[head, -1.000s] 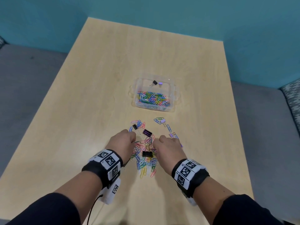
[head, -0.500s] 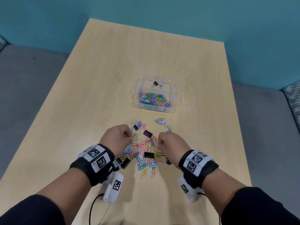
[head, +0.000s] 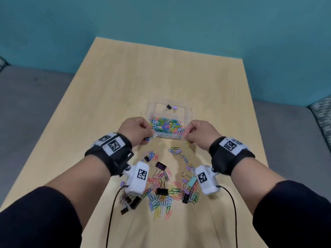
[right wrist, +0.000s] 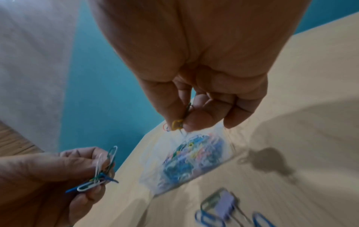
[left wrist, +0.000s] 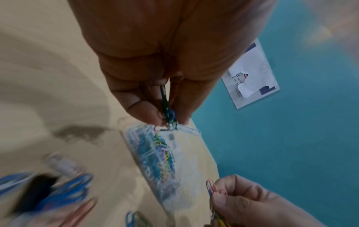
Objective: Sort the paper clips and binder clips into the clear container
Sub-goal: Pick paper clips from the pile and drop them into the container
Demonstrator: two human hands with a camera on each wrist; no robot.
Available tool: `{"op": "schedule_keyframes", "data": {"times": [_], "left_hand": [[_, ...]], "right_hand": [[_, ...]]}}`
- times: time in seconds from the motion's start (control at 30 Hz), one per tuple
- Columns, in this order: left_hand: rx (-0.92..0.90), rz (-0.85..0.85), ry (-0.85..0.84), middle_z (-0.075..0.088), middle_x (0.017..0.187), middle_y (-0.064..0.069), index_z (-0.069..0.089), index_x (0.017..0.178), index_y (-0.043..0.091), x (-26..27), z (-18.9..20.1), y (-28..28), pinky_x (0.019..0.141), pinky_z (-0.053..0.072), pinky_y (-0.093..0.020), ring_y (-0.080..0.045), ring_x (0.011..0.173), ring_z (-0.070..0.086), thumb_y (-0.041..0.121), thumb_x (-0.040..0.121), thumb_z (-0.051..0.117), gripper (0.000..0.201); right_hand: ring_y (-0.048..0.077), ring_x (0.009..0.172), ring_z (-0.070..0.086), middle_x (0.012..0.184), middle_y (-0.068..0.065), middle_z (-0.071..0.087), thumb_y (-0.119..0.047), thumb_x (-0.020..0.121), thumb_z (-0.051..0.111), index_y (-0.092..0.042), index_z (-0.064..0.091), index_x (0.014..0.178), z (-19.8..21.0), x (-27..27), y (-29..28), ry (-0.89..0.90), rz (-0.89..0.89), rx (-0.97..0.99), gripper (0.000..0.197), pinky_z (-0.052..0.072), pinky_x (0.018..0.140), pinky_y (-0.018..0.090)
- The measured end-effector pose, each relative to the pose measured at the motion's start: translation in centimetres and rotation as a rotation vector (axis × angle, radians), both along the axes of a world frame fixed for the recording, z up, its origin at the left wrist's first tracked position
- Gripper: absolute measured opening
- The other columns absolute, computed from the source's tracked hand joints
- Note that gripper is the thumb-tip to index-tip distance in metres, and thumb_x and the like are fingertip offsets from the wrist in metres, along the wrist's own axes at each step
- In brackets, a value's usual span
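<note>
The clear container (head: 189, 111) sits mid-table, its near compartment full of coloured paper clips (head: 167, 126) and its far one holding two small binder clips (head: 171, 107). My left hand (head: 136, 130) pinches a bunch of white, blue and green paper clips (left wrist: 170, 121) at the container's near left corner. At the near right corner my right hand (head: 198, 133) pinches yellow, red and green paper clips (right wrist: 175, 124). A loose pile of paper clips and binder clips (head: 163, 187) lies on the table under my wrists.
The light wooden table (head: 111, 97) runs back to a teal wall (head: 179, 20). Grey floor (head: 30, 101) lies on both sides. Cables (head: 112, 208) hang from the wrist cameras over the near table.
Both hands left the loose pile with paper clips pinched in them and moved forward to the near corners of the container.
</note>
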State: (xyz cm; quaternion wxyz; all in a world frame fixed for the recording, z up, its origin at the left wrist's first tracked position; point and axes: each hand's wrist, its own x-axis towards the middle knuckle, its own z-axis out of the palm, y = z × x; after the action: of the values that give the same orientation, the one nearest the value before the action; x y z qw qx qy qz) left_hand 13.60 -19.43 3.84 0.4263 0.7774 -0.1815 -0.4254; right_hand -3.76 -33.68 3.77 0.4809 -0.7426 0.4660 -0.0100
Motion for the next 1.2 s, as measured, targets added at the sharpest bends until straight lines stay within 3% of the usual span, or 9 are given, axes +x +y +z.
{"op": "schedule_keyframes", "data": {"times": [0.17, 0.27, 0.37, 0.47, 0.57, 0.77, 0.87, 1.0, 1.2], "left_hand": [[-0.053, -0.032, -0.074, 0.061, 0.073, -0.010, 0.063, 0.072, 0.009, 0.3, 1.0, -4.2, 0.066, 0.060, -0.035, -0.019, 0.058, 0.059, 0.006, 0.079, 0.073, 0.013], [-0.082, -0.014, -0.103, 0.060, 0.074, -0.013, 0.063, 0.075, 0.011, 0.7, 1.1, -3.3, 0.068, 0.058, -0.036, -0.023, 0.060, 0.057, 0.005, 0.083, 0.068, 0.011], [-0.006, -0.022, -0.159, 0.059, 0.065, -0.014, 0.063, 0.073, 0.009, 1.6, 0.4, 0.2, 0.068, 0.055, -0.043, -0.023, 0.060, 0.056, -0.001, 0.085, 0.059, 0.015], [0.233, -0.275, -0.351, 0.062, 0.062, -0.001, 0.063, 0.074, 0.016, 1.5, -0.9, 4.9, 0.059, 0.045, -0.027, -0.020, 0.057, 0.056, 0.007, 0.083, 0.058, 0.014], [0.405, -0.515, -0.469, 0.063, 0.074, 0.004, 0.063, 0.081, 0.021, -0.1, -2.4, 8.4, 0.056, 0.039, -0.025, -0.014, 0.064, 0.057, 0.020, 0.084, 0.057, 0.007], [0.386, -0.638, -0.575, 0.049, 0.094, 0.002, 0.059, 0.103, 0.023, -3.6, -4.5, 10.4, 0.068, 0.039, -0.028, -0.018, 0.080, 0.053, 0.036, 0.085, 0.056, 0.022], [0.382, -0.669, -0.608, 0.047, 0.100, 0.001, 0.057, 0.108, 0.023, -5.1, -4.6, 10.3, 0.072, 0.043, -0.031, -0.020, 0.086, 0.053, 0.047, 0.078, 0.063, 0.039], [0.421, -0.735, -0.721, 0.040, 0.099, 0.001, 0.050, 0.106, 0.022, -7.4, -4.6, 10.2, 0.075, 0.044, -0.034, -0.021, 0.093, 0.044, 0.061, 0.065, 0.067, 0.059], [0.422, -0.734, -0.825, 0.040, 0.113, -0.005, 0.044, 0.108, 0.018, -10.0, -4.9, 10.1, 0.075, 0.043, -0.034, -0.024, 0.097, 0.042, 0.044, 0.074, 0.072, 0.050]], "right_hand": [[0.022, 0.060, 0.064, 0.067, 0.005, 0.066, -0.009, 0.076, 0.075, -0.014, 0.062, 0.074, 0.6, 3.0, -2.0, -0.057, -0.029, 0.015, 0.014, 0.056, 0.072, 0.043], [0.025, 0.079, 0.065, 0.087, 0.004, 0.065, -0.021, 0.082, 0.070, -0.018, 0.063, 0.092, 0.8, 2.3, -1.9, 0.027, 0.021, -0.091, 0.013, 0.051, 0.075, 0.035], [0.024, 0.086, 0.061, 0.095, 0.003, 0.064, -0.016, 0.088, 0.053, -0.019, 0.063, 0.102, 0.9, -0.6, -0.3, 0.161, 0.147, -0.269, 0.017, 0.046, 0.073, 0.028], [0.025, 0.089, 0.060, 0.106, 0.004, 0.059, -0.014, 0.092, 0.043, -0.019, 0.061, 0.112, 0.1, -3.9, 3.0, 0.258, 0.347, -0.294, 0.028, 0.049, 0.078, 0.034], [0.027, 0.094, 0.058, 0.110, 0.003, 0.054, -0.019, 0.091, 0.047, -0.021, 0.055, 0.120, -1.4, -6.6, 7.0, 0.296, 0.596, -0.339, 0.030, 0.048, 0.081, 0.039], [0.030, 0.109, 0.050, 0.116, 0.004, 0.053, -0.051, 0.074, 0.067, -0.018, 0.044, 0.130, -3.8, -8.0, 11.5, 0.356, 0.897, -0.610, 0.069, 0.030, 0.109, 0.050], [0.031, 0.103, 0.053, 0.110, 0.007, 0.057, -0.056, 0.063, 0.075, -0.012, 0.048, 0.126, -4.4, -7.6, 12.6, 0.359, 0.926, -0.738, 0.082, 0.034, 0.104, 0.058], [0.031, 0.091, 0.054, 0.101, 0.007, 0.058, -0.061, 0.058, 0.075, -0.012, 0.053, 0.119, -4.5, -7.0, 13.7, 0.392, 0.888, -0.785, 0.081, 0.042, 0.091, 0.051], [0.028, 0.088, 0.051, 0.100, 0.004, 0.053, -0.062, 0.063, 0.071, -0.016, 0.054, 0.107, -4.9, -7.2, 15.4, 0.421, 0.779, -0.695, 0.066, 0.039, 0.081, 0.044]]}}
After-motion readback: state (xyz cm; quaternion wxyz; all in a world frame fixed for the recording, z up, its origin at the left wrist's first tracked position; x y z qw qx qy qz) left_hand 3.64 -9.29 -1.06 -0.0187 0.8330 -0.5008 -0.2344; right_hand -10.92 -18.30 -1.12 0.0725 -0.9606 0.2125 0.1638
